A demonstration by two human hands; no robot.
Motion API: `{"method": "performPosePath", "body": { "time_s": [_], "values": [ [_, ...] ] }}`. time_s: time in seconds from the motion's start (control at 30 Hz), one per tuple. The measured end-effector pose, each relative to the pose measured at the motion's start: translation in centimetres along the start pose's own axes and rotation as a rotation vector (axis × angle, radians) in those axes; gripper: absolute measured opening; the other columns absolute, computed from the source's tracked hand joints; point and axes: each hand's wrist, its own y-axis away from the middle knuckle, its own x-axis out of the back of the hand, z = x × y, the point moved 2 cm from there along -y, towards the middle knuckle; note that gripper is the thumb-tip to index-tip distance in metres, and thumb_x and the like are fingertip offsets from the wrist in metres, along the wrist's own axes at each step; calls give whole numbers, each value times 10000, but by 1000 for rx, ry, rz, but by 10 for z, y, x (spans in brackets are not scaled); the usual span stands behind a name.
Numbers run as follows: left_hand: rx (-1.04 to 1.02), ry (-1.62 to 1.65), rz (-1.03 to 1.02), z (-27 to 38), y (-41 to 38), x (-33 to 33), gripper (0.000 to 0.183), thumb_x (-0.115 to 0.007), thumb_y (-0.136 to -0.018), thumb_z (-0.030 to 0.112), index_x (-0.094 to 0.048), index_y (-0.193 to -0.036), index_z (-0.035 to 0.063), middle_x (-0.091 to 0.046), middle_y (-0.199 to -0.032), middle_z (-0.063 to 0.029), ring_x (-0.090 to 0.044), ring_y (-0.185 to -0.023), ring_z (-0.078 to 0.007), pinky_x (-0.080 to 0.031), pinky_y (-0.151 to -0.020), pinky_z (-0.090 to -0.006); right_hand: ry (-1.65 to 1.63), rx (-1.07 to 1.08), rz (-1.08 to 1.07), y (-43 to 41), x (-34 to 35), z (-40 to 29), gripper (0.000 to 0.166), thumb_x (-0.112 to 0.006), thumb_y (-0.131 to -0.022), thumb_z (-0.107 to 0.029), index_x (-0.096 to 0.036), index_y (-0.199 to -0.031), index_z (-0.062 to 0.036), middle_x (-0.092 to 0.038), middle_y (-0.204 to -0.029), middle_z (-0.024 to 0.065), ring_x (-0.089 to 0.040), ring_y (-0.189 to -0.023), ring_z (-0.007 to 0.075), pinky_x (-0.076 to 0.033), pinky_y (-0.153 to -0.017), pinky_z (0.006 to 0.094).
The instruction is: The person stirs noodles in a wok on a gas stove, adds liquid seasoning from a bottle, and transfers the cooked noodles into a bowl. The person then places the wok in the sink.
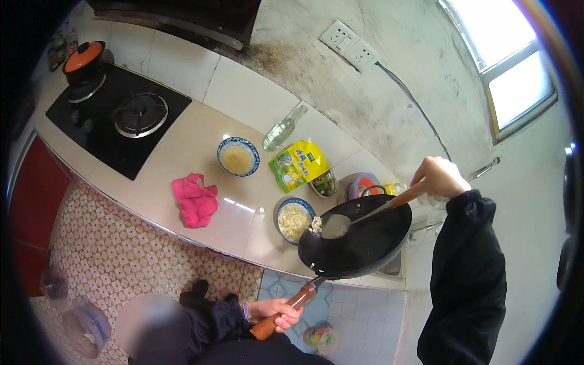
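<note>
My left hand (pixel 278 314) grips the wooden handle (pixel 303 296) of a black wok (pixel 378 242), which is tilted toward a blue-and-white bowl (pixel 279 214). In my right hand (pixel 435 178) is a wok spatula (pixel 336 226) with a wooden handle, its metal blade inside the wok near the lip. A small clump of pale food (pixel 315 224) sits at the wok's edge beside the bowl. Pale shredded or sliced food (pixel 293 222) fills the bowl. A few white bits cling to the wok near its handle.
Behind stand a bowl of yellowish liquid (pixel 237 159), a glass bottle (pixel 284 130), a yellow-green seasoning pouch (pixel 299 166) and a dish of green vegetables (pixel 325 185). A pink cloth (pixel 195 200) lies near the counter's front edge. The gas hob (pixel 118 114) holds an orange-lidded pot (pixel 84 59).
</note>
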Motion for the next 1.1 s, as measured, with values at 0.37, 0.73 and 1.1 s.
{"method": "performPosePath", "body": {
  "time_s": [0.37, 0.73, 1.1],
  "values": [
    [-56, 3, -22, -3, 2, 5, 103, -450, -841, 110, -349, -827, 95, -349, -574, 57, -375, -420, -20, -344, -413, -192, -2, 118, 65, -14, -9, -5, 178, -714, -575, -180, -677, -733, -106, -617, -637, 62, -587, -582, 197, -459, -561, 248],
    [-66, 5, -44, -1, 1, 7, 100, -441, -843, 121, -345, -821, 102, -334, -569, 69, -363, -416, -10, -334, -419, -188, -188, -87, -104, -18, -2, -20, 147, -660, -649, -151, -659, -730, -28, -592, -567, 70, -559, -481, 125, -441, -466, 224],
    [-52, 25, -61, -2, 2, 10, 98, -437, -847, 115, -344, -819, 100, -336, -574, 66, -363, -417, -11, -337, -420, -189, -259, -112, -171, -29, -11, -5, 145, -662, -647, -127, -652, -711, 3, -590, -570, 77, -539, -458, 119, -421, -434, 210]
  ]
}}
